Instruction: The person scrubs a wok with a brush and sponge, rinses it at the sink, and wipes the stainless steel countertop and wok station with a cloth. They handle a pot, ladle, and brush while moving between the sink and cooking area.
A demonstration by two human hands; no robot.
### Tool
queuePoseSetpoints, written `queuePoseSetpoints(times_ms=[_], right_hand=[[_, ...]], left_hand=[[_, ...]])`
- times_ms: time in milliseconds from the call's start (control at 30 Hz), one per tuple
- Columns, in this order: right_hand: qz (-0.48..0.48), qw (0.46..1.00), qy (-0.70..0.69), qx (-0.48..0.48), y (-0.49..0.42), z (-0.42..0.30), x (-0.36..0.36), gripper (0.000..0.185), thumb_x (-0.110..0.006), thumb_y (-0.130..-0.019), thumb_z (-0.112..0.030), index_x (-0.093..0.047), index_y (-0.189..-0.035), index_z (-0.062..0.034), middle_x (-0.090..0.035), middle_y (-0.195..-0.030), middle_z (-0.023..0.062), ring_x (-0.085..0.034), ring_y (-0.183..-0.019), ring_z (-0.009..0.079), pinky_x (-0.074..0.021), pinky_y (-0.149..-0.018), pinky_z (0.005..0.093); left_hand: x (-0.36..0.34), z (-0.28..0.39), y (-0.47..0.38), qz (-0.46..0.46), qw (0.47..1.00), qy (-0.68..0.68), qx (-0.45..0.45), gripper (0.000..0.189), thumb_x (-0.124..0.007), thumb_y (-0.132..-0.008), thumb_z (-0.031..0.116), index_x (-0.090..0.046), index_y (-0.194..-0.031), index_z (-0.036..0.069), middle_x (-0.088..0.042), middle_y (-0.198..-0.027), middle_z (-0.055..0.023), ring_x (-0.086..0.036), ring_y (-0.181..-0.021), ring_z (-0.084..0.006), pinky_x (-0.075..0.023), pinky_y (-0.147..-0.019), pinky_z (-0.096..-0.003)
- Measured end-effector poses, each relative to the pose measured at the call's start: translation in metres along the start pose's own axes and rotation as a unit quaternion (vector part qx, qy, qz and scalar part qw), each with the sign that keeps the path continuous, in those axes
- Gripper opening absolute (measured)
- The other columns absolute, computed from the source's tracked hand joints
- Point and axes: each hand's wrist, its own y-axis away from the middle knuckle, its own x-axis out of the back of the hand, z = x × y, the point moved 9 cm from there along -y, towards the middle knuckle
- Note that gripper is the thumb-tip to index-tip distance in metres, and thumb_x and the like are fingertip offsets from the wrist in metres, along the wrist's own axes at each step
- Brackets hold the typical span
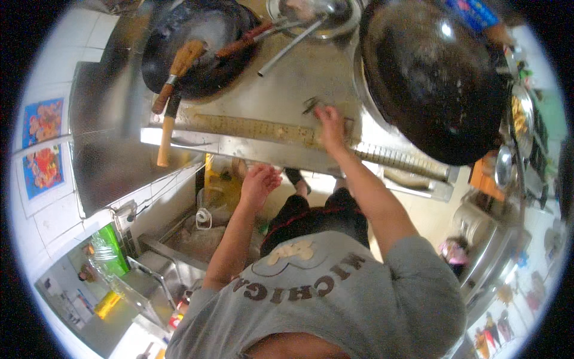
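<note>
My right hand is over the front of the steel stove top, its fingers bent. A small dark wiry thing shows at its fingertips; blur hides whether they grip it. My left hand hangs in front of the steel front edge, fingers a little apart, with nothing seen in it. Left of my hands, a black wok holds a wooden-handled brush and another tool with a pale wooden handle. A large dark wok stands tilted on the right.
Behind the stove top is a metal bowl with long-handled utensils across its rim. A perforated drain strip runs along the front. A steel sink lies at lower left, and a dish of food at far right.
</note>
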Motion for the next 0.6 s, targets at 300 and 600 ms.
queuePoseSetpoints(times_ms=[300, 600], right_hand=[[0.184, 0.945, -0.267, -0.052, -0.101, -0.074, 0.076, 0.039, -0.058, -0.072, 0.003, -0.060, -0.111, -0.0057, -0.058, -0.111, 0.0093, -0.052, -0.108, 0.0227, -0.0360, -0.096, 0.0314], [0.102, 0.937, 0.334, -0.033, -0.286, -0.051, 0.070, 0.036, -0.056, -0.077, -0.014, -0.058, -0.112, -0.0024, -0.051, -0.122, 0.0160, -0.045, -0.115, 0.0351, -0.0384, -0.094, 0.0390]], left_hand=[[0.036, 0.063, -0.016, 0.024, 0.991, -0.029, -0.132, 0.011, -0.048, -0.090, 0.011, -0.052, -0.095, 0.002, -0.061, -0.085, -0.0085, -0.060, -0.076, -0.0178, -0.0493, -0.068, -0.0274], [0.001, 0.148, -0.064, 0.141, 0.687, -0.537, -0.469, 0.015, -0.054, -0.081, 0.007, -0.054, -0.094, 0.001, -0.057, -0.083, -0.0146, -0.054, -0.077, -0.0329, -0.0431, -0.069, -0.0393]])
